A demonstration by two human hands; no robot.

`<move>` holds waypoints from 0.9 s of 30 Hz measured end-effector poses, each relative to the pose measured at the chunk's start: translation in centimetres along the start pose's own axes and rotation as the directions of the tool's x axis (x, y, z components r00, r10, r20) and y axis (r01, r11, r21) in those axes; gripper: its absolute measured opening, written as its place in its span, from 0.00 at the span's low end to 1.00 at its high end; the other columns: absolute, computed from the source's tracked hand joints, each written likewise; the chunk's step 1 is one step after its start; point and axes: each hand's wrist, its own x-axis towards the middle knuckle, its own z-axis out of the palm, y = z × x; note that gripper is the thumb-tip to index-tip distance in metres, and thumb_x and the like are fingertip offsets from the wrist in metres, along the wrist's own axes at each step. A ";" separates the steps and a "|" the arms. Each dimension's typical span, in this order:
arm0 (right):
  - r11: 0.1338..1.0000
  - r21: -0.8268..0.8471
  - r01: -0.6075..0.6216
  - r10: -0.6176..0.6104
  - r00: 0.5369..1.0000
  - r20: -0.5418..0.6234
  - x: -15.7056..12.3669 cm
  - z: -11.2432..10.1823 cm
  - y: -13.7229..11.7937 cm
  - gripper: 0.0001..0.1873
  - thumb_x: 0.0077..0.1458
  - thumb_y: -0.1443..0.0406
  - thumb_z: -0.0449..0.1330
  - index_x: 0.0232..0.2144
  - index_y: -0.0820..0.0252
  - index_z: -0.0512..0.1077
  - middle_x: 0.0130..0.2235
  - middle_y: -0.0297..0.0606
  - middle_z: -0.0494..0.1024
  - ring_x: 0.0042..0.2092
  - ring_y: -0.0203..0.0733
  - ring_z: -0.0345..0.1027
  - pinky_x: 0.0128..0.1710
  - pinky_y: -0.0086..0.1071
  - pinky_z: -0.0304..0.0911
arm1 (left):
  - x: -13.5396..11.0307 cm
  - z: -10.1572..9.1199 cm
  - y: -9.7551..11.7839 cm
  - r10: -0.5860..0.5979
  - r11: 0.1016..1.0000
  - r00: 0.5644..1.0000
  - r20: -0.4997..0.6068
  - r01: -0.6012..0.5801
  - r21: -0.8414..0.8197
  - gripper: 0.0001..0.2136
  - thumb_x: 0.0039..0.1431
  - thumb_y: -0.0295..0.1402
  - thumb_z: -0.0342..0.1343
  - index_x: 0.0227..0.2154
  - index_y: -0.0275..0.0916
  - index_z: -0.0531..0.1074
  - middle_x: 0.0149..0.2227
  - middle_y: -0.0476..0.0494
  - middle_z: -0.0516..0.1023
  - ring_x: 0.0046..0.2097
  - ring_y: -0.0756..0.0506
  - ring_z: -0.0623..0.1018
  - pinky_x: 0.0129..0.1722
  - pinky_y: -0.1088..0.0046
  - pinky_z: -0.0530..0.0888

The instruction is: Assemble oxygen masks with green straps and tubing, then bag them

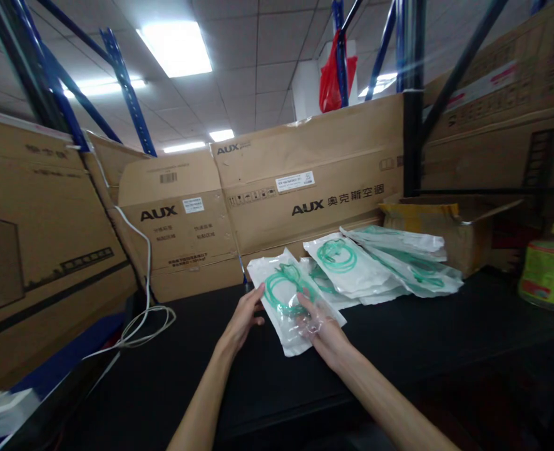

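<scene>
A clear-and-white pouch with coiled green tubing [281, 288] is in front of me, tilted over the black table. My right hand [318, 322] grips its lower right part. Shiny clear film overlaps those fingers, and I cannot tell whether they are on top of it or beneath. By the pouch's left edge is my left hand [246, 316], its thumb apart from the fingers and the fingertips at or very near the edge. Several similar pouches [352, 266] lie in an overlapping pile just to the right, with green tubing showing through them.
Behind the black table [187, 351] stand flattened AUX cartons [267, 219]. An open cardboard box [469, 238] and a yellow-lidded jar [551, 269] are on the right. A white cable [148, 269] loops at the left, near a white plug [9, 413]. Blue shelf posts [126, 94] rise above.
</scene>
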 end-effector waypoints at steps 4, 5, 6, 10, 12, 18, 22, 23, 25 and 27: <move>0.995 -0.092 -0.031 0.032 0.999 0.015 -0.2 0.0 0.5 0.25 0.48 0.61 0.70 0.46 0.57 0.66 0.26 0.29 0.76 0.19 0.31 0.62 0.16 0.23 0.54 | 1.0 -1.0 -1.9 -0.079 0.984 0.982 -0.171 0.104 0.142 0.27 0.61 0.57 0.53 0.31 0.32 0.74 0.25 0.48 0.72 0.23 0.53 0.68 0.18 0.79 0.59; 0.992 -0.119 -0.037 0.040 0.999 0.029 -0.3 0.2 0.7 0.22 0.50 0.62 0.69 0.44 0.58 0.66 0.25 0.29 0.76 0.19 0.31 0.63 0.16 0.23 0.54 | 1.3 -1.4 -2.2 -0.089 0.975 0.969 -0.231 0.132 0.178 0.24 0.65 0.53 0.53 0.34 0.32 0.74 0.27 0.48 0.73 0.24 0.52 0.71 0.21 0.78 0.65; 0.988 -0.146 -0.045 0.052 0.998 0.042 -0.5 0.2 0.8 0.19 0.50 0.63 0.68 0.42 0.59 0.66 0.24 0.30 0.75 0.18 0.32 0.63 0.15 0.23 0.54 | 1.6 -1.9 -2.4 -0.095 0.964 0.951 -0.294 0.162 0.213 0.20 0.67 0.49 0.53 0.38 0.33 0.74 0.32 0.47 0.76 0.28 0.51 0.74 0.25 0.75 0.71; 0.964 -0.248 -0.093 0.114 0.991 0.074 -1.9 -0.5 0.2 0.13 0.52 0.66 0.64 0.39 0.61 0.65 0.24 0.32 0.75 0.18 0.33 0.65 0.15 0.24 0.56 | 2.1 -3.9 -2.4 -0.063 0.904 0.847 -0.528 0.273 0.330 0.15 0.67 0.38 0.57 0.51 0.36 0.71 0.49 0.40 0.76 0.45 0.43 0.79 0.44 0.60 0.79; 0.949 -0.300 -0.103 0.132 0.988 0.078 -3.0 -1.9 -1.0 0.15 0.53 0.66 0.63 0.42 0.62 0.65 0.25 0.34 0.76 0.17 0.34 0.66 0.14 0.25 0.57 | 2.1 -4.5 -2.1 -0.011 0.874 0.796 -0.605 0.302 0.381 0.15 0.67 0.38 0.57 0.53 0.37 0.71 0.52 0.39 0.75 0.48 0.41 0.78 0.46 0.58 0.78; 0.856 -0.510 -0.080 0.070 0.997 -0.038 -5.1 -7.2 -5.7 0.25 0.54 0.63 0.62 0.53 0.64 0.63 0.22 0.32 0.75 0.13 0.32 0.60 0.10 0.23 0.50 | 0.4 -3.8 -0.7 0.289 0.730 0.730 -0.619 0.251 0.636 0.32 0.65 0.37 0.56 0.68 0.35 0.52 0.67 0.25 0.56 0.65 0.27 0.63 0.60 0.42 0.63; 0.844 -0.533 -0.056 0.044 0.998 -0.036 -5.2 -9.3 -7.0 0.23 0.54 0.62 0.62 0.52 0.62 0.65 0.22 0.31 0.73 0.12 0.28 0.52 0.10 0.22 0.41 | -0.4 -2.6 -0.1 0.382 0.559 0.873 -0.303 0.043 0.828 0.31 0.66 0.44 0.50 0.69 0.39 0.53 0.70 0.29 0.53 0.70 0.29 0.53 0.66 0.44 0.52; 0.871 -0.488 -0.056 0.044 0.998 -0.035 -5.1 -9.6 -7.2 0.21 0.54 0.62 0.62 0.50 0.61 0.67 0.21 0.29 0.71 0.12 0.27 0.50 0.11 0.21 0.39 | -0.3 -2.3 -0.2 0.352 0.518 0.918 -0.181 -0.030 0.855 0.29 0.65 0.47 0.51 0.66 0.43 0.60 0.69 0.34 0.57 0.70 0.32 0.56 0.67 0.49 0.54; 0.932 -0.358 -0.052 0.046 0.999 -0.024 -4.8 -10.2 -7.5 0.16 0.53 0.63 0.63 0.44 0.60 0.69 0.21 0.28 0.70 0.13 0.25 0.47 0.11 0.21 0.39 | 0.4 -1.6 -0.7 0.241 0.455 0.970 0.038 -0.147 0.878 0.27 0.59 0.52 0.57 0.60 0.50 0.69 0.68 0.43 0.63 0.68 0.36 0.61 0.67 0.57 0.56; 0.970 -0.240 -0.051 0.053 0.999 -0.001 -4.5 -10.4 -7.8 0.09 0.50 0.65 0.65 0.35 0.61 0.70 0.22 0.30 0.72 0.14 0.23 0.46 0.12 0.20 0.42 | 1.5 -0.7 -1.5 0.108 0.410 0.983 0.147 -0.179 0.895 0.29 0.53 0.56 0.61 0.57 0.53 0.73 0.67 0.45 0.65 0.68 0.35 0.62 0.67 0.56 0.56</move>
